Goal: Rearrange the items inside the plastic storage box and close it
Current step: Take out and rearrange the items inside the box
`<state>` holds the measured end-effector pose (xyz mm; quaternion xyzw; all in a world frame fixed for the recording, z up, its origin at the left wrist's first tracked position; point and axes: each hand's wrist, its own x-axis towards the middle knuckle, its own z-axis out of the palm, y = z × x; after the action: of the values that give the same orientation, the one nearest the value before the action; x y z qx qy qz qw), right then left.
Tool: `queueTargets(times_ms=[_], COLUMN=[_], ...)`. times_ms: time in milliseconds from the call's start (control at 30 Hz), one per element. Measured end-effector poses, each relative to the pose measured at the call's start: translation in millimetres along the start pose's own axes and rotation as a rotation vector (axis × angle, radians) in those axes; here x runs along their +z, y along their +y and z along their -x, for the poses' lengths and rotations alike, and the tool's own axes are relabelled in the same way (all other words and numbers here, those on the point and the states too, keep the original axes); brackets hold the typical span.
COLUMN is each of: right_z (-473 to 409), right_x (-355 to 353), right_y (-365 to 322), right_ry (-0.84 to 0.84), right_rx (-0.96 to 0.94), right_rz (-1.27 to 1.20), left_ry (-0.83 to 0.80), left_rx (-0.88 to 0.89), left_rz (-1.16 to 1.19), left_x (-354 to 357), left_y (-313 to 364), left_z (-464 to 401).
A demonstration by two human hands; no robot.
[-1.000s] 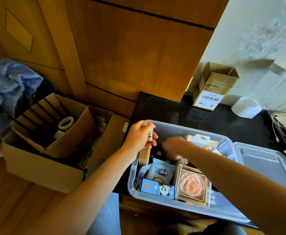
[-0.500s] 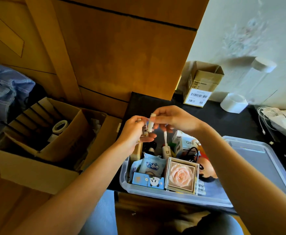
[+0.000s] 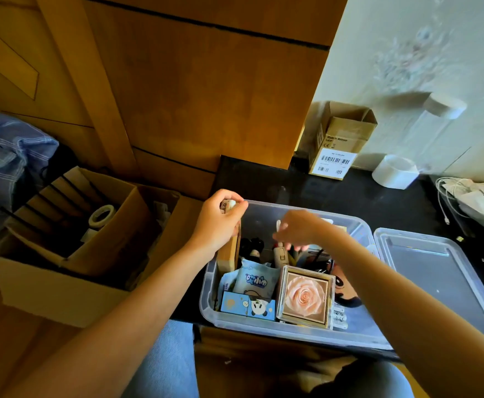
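The hands had been drawn apart over the plastic storage box [image 3: 361,225].
A small item [image 3: 227,204] was gripped by the left hand [image 3: 216,225]; a white stick [image 3: 278,225] was pinched by the right hand [image 3: 298,229], beside the lid [image 3: 436,282] on the black counter [image 3: 349,196].

Two hands are in view: the left hand [image 3: 217,225] and the right hand [image 3: 298,229]. One clear plastic storage box [image 3: 263,326] sits on the one black counter [image 3: 349,202], with one clear lid [image 3: 441,282] beside it. Inside the box there is one rose picture box [image 3: 305,297], one blue panda carton [image 3: 248,307], one light blue pouch [image 3: 253,280] and one wooden block [image 3: 229,254]. Cardboard boxes number three: one small barcoded one [image 3: 338,145] on the counter, two larger ones [image 3: 62,282] on the floor. Tape rolls number two: one [image 3: 101,215] in a cardboard box, one white roll [image 3: 394,171] on the counter.
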<state>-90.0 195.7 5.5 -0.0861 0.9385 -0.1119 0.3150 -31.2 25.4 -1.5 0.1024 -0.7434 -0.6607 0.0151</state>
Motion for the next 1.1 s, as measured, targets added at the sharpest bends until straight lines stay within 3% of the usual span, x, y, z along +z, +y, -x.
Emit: queueTargets(times_ms=[67,200,400,567,633,733,1000,1100], right_z=[-8.2,-17.1,-16.0,-5.9,-4.9,-4.3,1.5,-2.3], right_x=[18.4,33.1,24.4,25.6,24.7,20.3,36.9,42.8], right_y=[4.3,-1.2,2.9,8.6,10.3,12.1,-18.6,-22.7], right_ry=[0.124,0.247,0.313,0.434,0.402,0.332,-0.330,-0.287], right_rx=[0.047,0.046,0.035,-0.114,-0.127,-0.036,-0.279,-0.285], right_rz=[0.231,0.316,0.074,-0.139,-0.194,0.048,0.216,0.303], left_ry=[0.035,0.046,0.050,0.040,0.020,0.005,0.026,0.027], left_rx=[0.140,0.290,0.319,0.274,0.248,0.239,0.242,0.241], left_rz=[-0.153,-0.236,-0.235,-0.264,-0.300,-0.357,-0.413,-0.424], left_x=[2.6,6.2,2.3,1.6,1.3,2.7,3.5,3.4], left_y=[-5.4,-13.9,-21.3,-18.5,-16.7,-14.5,-11.1,-12.5], left_z=[-2.0,-2.1,-1.3,-4.1,-6.6,-7.8,-3.0,-2.7])
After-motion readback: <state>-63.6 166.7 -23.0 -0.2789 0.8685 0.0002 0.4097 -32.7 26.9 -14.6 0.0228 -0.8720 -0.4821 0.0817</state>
